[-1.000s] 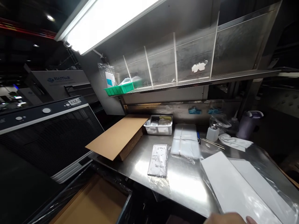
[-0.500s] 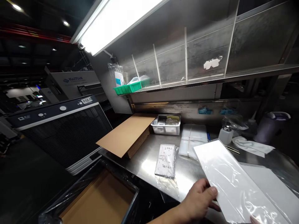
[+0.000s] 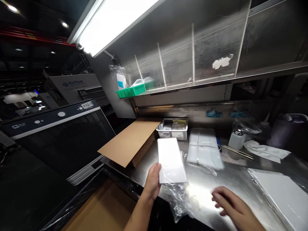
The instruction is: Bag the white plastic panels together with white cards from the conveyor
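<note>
Plain tan cardboard, green tray, white panel

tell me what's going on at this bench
A person holds a flat white panel in the left hand, with clear plastic hanging below it. The right hand is empty, fingers loosely bent, over the metal bench. Behind the panel is a white basket, with a tied plastic bundle beside it. A cardboard sheet lies to the left, and more white sheets to the right.
</note>
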A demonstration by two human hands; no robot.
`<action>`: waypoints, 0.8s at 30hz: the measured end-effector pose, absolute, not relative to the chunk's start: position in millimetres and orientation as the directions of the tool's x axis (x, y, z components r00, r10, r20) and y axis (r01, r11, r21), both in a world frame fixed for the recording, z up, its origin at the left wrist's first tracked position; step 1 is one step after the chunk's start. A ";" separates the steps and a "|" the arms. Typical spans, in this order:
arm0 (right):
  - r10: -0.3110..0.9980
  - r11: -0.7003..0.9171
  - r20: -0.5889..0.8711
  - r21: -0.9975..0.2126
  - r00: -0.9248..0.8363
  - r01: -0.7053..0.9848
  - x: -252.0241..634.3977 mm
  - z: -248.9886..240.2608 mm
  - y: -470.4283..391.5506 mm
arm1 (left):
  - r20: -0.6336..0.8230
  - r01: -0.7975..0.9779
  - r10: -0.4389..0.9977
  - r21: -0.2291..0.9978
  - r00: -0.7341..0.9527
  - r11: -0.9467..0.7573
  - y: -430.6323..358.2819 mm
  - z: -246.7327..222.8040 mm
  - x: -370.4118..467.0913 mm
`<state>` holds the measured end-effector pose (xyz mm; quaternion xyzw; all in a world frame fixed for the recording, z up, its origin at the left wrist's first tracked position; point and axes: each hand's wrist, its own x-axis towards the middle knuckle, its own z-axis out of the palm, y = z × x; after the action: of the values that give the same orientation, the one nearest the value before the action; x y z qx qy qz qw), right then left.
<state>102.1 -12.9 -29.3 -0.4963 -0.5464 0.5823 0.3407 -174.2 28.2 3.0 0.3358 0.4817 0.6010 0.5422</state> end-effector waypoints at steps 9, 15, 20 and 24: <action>0.955 -0.066 -0.088 -0.994 -0.283 0.088 13.3 -53.1 26.3 | -0.100 0.061 0.973 0.992 -0.210 0.115 57.1 -45.0 -195.1; 0.961 -0.017 -0.084 -0.969 -0.263 0.246 17.9 -76.0 34.6 | 0.022 0.329 0.958 0.941 -0.286 0.077 58.2 -58.0 -207.3; 0.953 0.013 -0.069 -0.963 -0.294 0.270 1.8 -89.8 43.4 | -0.066 0.368 0.965 0.916 -0.254 0.160 47.3 -76.3 -208.9; 0.963 0.092 0.016 -0.958 -0.271 0.271 -10.2 -70.7 56.9 | -0.012 0.428 0.956 0.893 -0.292 0.142 64.7 -74.0 -213.5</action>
<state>-10.2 56.9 -70.7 -0.4804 -0.6419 0.4726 0.3658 -213.5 64.7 -74.0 0.5040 0.6865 0.4182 0.3159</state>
